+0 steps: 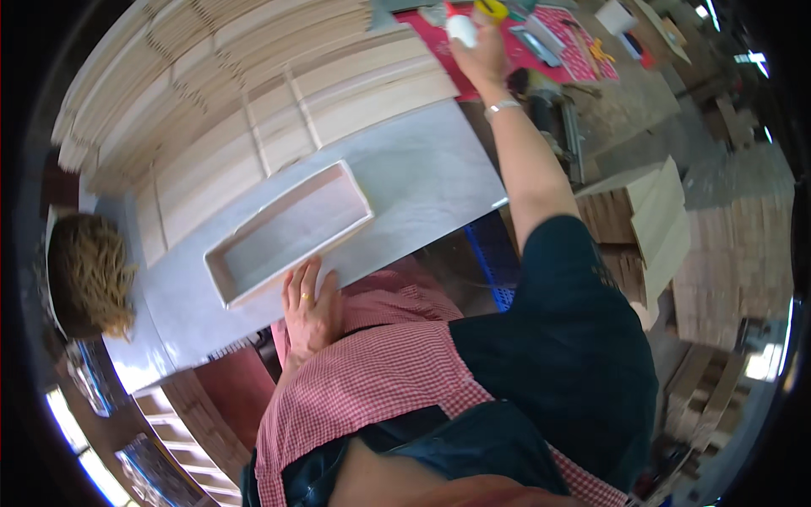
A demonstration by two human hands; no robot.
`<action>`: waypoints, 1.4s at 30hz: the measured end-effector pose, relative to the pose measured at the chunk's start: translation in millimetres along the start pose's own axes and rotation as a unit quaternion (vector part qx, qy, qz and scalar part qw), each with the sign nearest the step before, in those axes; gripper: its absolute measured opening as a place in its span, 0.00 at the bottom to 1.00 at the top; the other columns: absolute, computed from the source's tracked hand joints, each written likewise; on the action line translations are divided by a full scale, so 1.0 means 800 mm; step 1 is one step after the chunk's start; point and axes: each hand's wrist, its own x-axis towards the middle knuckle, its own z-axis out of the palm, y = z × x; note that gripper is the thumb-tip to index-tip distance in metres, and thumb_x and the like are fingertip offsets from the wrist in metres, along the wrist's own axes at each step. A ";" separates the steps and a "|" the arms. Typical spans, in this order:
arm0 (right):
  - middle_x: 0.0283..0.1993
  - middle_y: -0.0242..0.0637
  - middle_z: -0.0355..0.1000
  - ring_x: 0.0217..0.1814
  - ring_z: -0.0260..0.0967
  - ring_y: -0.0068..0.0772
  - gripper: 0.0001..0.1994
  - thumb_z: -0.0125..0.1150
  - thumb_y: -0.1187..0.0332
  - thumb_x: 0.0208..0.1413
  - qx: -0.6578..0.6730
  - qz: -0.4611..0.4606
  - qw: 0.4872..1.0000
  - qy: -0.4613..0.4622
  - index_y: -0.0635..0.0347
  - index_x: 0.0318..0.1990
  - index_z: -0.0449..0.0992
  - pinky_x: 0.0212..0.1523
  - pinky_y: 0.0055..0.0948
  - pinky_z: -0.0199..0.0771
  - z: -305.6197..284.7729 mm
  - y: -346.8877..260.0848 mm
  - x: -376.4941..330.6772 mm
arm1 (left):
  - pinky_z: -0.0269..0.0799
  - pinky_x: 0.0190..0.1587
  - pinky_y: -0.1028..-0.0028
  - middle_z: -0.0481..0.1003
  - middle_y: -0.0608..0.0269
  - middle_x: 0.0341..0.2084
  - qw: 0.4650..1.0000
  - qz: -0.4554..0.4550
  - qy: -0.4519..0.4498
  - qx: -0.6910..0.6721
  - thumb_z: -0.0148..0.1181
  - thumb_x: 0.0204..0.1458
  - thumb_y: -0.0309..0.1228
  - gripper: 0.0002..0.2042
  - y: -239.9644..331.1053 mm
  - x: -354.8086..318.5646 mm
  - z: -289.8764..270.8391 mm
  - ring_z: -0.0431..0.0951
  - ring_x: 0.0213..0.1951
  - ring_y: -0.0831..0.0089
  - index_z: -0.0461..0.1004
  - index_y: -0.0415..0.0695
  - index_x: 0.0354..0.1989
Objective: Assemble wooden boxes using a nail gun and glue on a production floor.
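Note:
A long, shallow wooden box with low pale walls lies at a slant on the grey tabletop. My left hand, wearing a gold ring, rests at its near wall with the fingers stretched out against the edge; the fingers are not wrapped round anything. Far to the right, my right arm reaches over a red-patterned cloth. There my right hand is closed around a white squeeze bottle with a red tip. Part of the bottle is hidden by the hand.
Stacked thin wooden boards fill the far side of the table. At the left stands a round container of curled, tan strips. A yellow roll and small tools lie by the bottle. A cardboard box stands right of the table.

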 end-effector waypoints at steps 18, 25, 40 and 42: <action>0.26 0.42 0.75 0.25 0.72 0.43 0.10 0.57 0.62 0.62 -0.027 0.298 0.951 -0.075 0.59 0.34 0.77 0.28 0.38 0.69 -0.316 -0.064 -0.529 | 0.66 0.62 0.55 0.69 0.59 0.60 0.999 0.045 0.017 -0.020 0.65 0.51 0.30 0.13 -0.029 -0.004 0.018 0.68 0.59 0.58 0.82 0.50 0.46; 0.38 0.51 0.76 0.41 0.75 0.52 0.14 0.52 0.63 0.60 -0.371 0.469 0.790 0.138 0.66 0.40 0.77 0.44 0.43 0.75 -0.466 0.182 -0.673 | 0.68 0.60 0.56 0.69 0.59 0.60 0.999 0.052 0.005 0.008 0.63 0.52 0.30 0.12 -0.032 -0.007 0.021 0.69 0.58 0.58 0.82 0.50 0.46; 0.55 0.59 0.72 0.57 0.72 0.57 0.42 0.63 0.38 0.49 -0.353 0.722 0.595 0.008 0.70 0.57 0.68 0.56 0.48 0.74 -0.553 0.375 -0.804 | 0.73 0.57 0.53 0.67 0.55 0.61 0.998 0.026 -0.037 0.039 0.60 0.54 0.34 0.16 -0.010 -0.003 0.014 0.68 0.58 0.54 0.77 0.50 0.52; 0.53 0.59 0.72 0.55 0.73 0.56 0.41 0.65 0.39 0.48 -0.347 0.725 0.595 -0.005 0.71 0.56 0.68 0.54 0.48 0.75 -0.563 0.389 -0.814 | 0.72 0.57 0.53 0.67 0.55 0.61 0.997 0.035 -0.039 0.054 0.59 0.54 0.35 0.17 -0.011 -0.005 0.014 0.68 0.58 0.54 0.77 0.50 0.53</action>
